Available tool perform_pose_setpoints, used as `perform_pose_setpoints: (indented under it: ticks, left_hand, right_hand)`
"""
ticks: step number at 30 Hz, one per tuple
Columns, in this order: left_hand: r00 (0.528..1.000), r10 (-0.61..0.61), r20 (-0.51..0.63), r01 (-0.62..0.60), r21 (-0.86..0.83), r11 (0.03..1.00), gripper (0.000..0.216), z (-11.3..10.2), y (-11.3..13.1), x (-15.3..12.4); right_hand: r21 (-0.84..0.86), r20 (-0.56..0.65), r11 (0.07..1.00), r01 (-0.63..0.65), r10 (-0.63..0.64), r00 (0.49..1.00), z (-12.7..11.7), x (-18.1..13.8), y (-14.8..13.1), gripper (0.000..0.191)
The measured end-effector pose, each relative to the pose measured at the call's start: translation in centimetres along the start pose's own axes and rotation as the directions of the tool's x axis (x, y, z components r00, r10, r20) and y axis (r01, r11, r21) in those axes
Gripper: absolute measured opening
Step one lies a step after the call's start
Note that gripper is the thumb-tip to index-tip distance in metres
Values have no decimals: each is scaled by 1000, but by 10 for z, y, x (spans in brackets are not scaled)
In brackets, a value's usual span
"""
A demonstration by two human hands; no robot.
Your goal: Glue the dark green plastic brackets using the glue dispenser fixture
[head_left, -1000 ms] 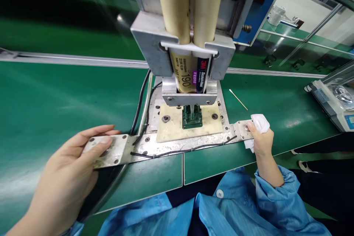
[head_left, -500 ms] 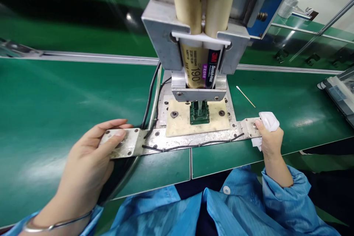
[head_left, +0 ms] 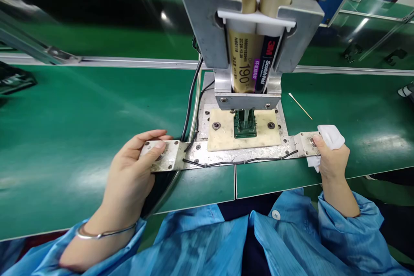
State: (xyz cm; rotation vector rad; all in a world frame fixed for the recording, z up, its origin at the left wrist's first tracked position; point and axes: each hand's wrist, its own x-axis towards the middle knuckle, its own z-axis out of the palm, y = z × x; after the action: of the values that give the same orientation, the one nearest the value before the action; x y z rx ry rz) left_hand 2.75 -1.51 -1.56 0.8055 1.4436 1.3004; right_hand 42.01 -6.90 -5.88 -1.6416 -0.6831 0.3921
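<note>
My left hand [head_left: 132, 172] grips the left metal button plate [head_left: 171, 159], thumb pressed on top over its button and fingers round the far side and underneath. At the opposite end, my right hand [head_left: 333, 157] holds a crumpled white tissue [head_left: 331, 136], its thumb on the button of the right metal button plate [head_left: 305, 143]. Between them, a small green circuit part [head_left: 245, 131] sits in a cream fixture block [head_left: 223, 138]. Above it hangs a twin adhesive cartridge [head_left: 250, 60], labelled 3M Scotch-Weld 190, in a metal holder. Its clear nozzle [head_left: 246, 116] reaches down to the green part.
A cotton swab [head_left: 300, 106] lies on the green bench [head_left: 80, 116], right of the machine. Black cables [head_left: 191, 99] run along the machine's left side and across its base front [head_left: 239, 163]. A metal rail [head_left: 136, 64] borders the bench at the back.
The camera view has shifted, so the machine and both hands appear further right and slightly higher. Both hands keep their places on the button plates.
</note>
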Motion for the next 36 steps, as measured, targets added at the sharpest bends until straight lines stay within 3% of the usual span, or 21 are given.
perform_pose_setpoints:
  ticks: [36]
  left_hand:
    - [998, 62, 31, -61, -41, 997, 33, -1, -4, -1]
  right_hand:
    - [-18, -6, 997, 77, -77, 997, -5, 3, -1, 50]
